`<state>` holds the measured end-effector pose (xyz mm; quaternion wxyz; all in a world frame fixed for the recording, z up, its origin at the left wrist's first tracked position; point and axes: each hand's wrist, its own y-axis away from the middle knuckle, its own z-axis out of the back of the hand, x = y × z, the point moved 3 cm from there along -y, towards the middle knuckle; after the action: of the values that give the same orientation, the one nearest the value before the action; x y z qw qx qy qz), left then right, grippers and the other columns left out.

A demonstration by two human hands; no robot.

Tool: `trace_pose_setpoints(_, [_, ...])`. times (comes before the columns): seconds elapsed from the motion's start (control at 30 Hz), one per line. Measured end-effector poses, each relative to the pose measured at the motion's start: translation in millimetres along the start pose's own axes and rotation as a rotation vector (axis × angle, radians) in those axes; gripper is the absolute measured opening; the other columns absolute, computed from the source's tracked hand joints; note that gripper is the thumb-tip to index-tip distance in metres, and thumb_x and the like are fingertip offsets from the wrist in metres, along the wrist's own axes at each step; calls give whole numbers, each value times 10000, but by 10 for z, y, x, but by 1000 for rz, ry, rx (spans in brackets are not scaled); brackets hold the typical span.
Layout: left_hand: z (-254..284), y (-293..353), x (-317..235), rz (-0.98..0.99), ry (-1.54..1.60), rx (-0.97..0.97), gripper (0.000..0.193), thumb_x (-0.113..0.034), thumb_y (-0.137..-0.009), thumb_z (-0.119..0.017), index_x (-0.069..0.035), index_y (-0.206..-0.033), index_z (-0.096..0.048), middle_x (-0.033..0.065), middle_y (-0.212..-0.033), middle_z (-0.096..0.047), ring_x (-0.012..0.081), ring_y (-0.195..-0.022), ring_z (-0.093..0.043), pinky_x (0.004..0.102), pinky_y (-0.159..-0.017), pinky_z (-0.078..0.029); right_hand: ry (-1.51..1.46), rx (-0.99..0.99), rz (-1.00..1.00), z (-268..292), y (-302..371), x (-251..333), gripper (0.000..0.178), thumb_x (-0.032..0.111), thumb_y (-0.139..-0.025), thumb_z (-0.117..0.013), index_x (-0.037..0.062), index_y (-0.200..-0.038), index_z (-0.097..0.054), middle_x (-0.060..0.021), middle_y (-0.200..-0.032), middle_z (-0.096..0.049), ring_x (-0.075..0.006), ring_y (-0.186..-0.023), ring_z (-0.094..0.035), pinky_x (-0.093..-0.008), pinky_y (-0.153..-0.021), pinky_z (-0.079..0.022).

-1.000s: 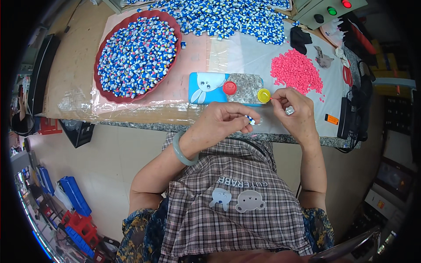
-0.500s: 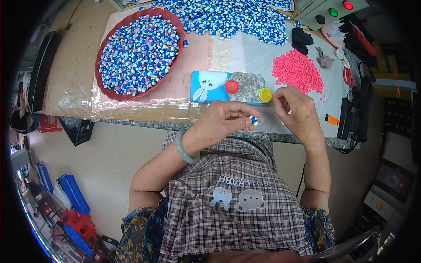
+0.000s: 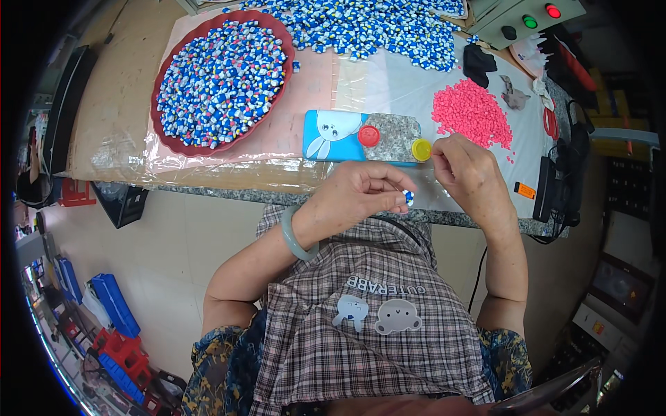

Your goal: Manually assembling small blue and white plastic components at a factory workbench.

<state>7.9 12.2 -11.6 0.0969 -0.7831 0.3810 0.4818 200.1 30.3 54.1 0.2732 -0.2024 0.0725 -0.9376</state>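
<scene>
Between the thumb and fingertips of my left hand point(image 3: 354, 192) is a small blue-and-white plastic piece point(image 3: 408, 198), held just over the table's front edge. My right hand point(image 3: 472, 170) is closed in a pinch beside a round yellow cap point(image 3: 421, 149); whatever its fingertips grip is hidden. Yellow and red caps rest on a speckled grey slab point(image 3: 393, 135). Under or against that slab lies a blue case with a white rabbit picture point(image 3: 334, 136). A heap of tiny pink pieces point(image 3: 472, 114) spreads beyond my right hand.
A scalloped red tray point(image 3: 157, 123) full of blue-and-white pieces stands at the left. More such pieces point(image 3: 374, 28) are heaped at the back. On the right are a black cloth point(image 3: 478, 64), a control box with coloured buttons point(image 3: 531, 21) and a black bar point(image 3: 546, 187).
My left hand has shifted slightly right with the small piece, which is now turned differently. My right hand's fingers have drawn together near the yellow cap.
</scene>
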Motion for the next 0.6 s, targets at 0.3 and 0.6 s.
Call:
trace_pose_setpoints(0.3, [-42,9,-54,17,-43,-34,215,-1,-933,-654,46,-1142,-638,75,-970,-697,115,-903,-685,242,-823,-561,-182,-10,-115,-6,78,-83,178,-99,-765,-694,-12,-906,-628,-86,-768,-630,-180,-659,-651,-292,-569,-517])
trace_pose_setpoints(0.6, [-34,2,-29,-19,-44,-47,214,14,-930,-652,51,-1140,-653,75,-977,-696,115,-899,-682,236,-811,-556,-218,12,-174,-27,75,-118,151,-81,-792,-694,-10,-912,-637,-79,-782,-651,-154,-659,-653,-276,-571,-516])
